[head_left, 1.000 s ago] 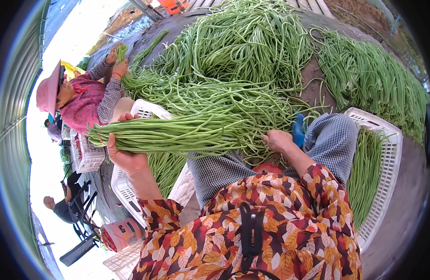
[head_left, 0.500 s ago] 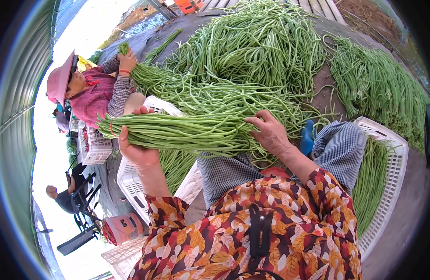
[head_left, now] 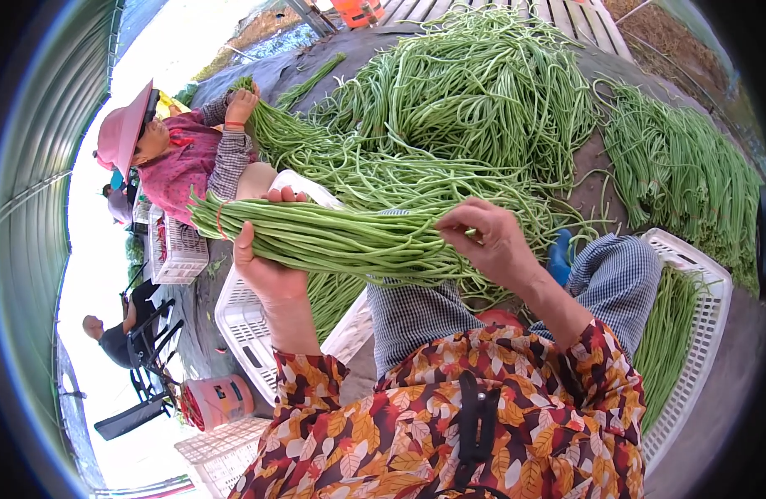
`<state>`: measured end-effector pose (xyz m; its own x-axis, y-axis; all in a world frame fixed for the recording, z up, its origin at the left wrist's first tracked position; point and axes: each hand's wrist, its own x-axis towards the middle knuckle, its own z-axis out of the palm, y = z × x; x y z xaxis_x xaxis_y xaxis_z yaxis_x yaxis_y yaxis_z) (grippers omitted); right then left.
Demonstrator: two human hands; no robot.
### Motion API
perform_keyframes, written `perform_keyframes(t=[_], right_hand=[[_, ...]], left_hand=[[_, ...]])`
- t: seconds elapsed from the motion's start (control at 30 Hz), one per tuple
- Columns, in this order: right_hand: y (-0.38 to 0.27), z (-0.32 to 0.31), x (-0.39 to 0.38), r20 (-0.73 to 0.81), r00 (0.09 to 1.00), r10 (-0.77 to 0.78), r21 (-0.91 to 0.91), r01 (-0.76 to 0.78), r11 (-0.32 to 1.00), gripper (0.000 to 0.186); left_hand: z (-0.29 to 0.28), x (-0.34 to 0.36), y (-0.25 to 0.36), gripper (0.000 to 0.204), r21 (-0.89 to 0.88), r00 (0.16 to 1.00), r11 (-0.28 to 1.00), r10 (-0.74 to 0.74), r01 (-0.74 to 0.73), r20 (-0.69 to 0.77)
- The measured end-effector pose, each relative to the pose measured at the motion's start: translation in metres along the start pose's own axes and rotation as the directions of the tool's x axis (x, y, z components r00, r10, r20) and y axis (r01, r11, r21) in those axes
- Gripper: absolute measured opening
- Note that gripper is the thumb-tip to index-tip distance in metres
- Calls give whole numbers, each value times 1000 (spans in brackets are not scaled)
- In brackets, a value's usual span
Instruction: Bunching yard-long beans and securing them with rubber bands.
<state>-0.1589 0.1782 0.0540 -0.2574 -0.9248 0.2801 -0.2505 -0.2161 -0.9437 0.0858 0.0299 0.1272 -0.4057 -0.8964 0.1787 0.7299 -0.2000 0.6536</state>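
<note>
A thick bundle of long green beans (head_left: 341, 239) lies level across the space above my knees. A red band circles its left end. My left hand (head_left: 271, 268) grips it from beneath near that band, thumb on the near side and fingertips showing on the far side. My right hand (head_left: 498, 248) is at the bundle's right part, its fingers curled in a pinch over the beans. Whether a bean is between those fingers is hidden. Loose long beans (head_left: 449, 179) spread just beyond the bundle.
A large heap of long beans (head_left: 491, 91) rises ahead, with banded beans (head_left: 682, 166) at its right. White crates (head_left: 716, 299) (head_left: 246, 333) holding beans flank my legs. At the left a person in a pink hat (head_left: 192, 166) holds beans. A bucket (head_left: 221, 402) stands lower left.
My right hand has lifted slightly from the bundle's right part, with its fingers curled more. The left hand keeps its grip. The whole view has shifted a little.
</note>
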Motion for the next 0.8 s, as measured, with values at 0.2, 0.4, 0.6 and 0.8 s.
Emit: perform_keyframes(t=[0.2,0.4,0.6,0.8], right_hand=[[-36,49,25,110,955,-276,-14,279,960,12],[-57,67,36,90,975,-206,-18,208,978,20],[-71,72,55,133,968,-211,93,200,975,22],[-77,74,56,153,935,-320,-40,330,943,17]], left_hand=[[6,-6,-1,43,17,998,1000,-6,5,61],[13,-15,-3,43,110,1000,994,6,-4,-23],[18,-22,-15,56,164,1000,986,-4,6,-13],[16,-28,-13,59,199,989,980,21,9,-147]])
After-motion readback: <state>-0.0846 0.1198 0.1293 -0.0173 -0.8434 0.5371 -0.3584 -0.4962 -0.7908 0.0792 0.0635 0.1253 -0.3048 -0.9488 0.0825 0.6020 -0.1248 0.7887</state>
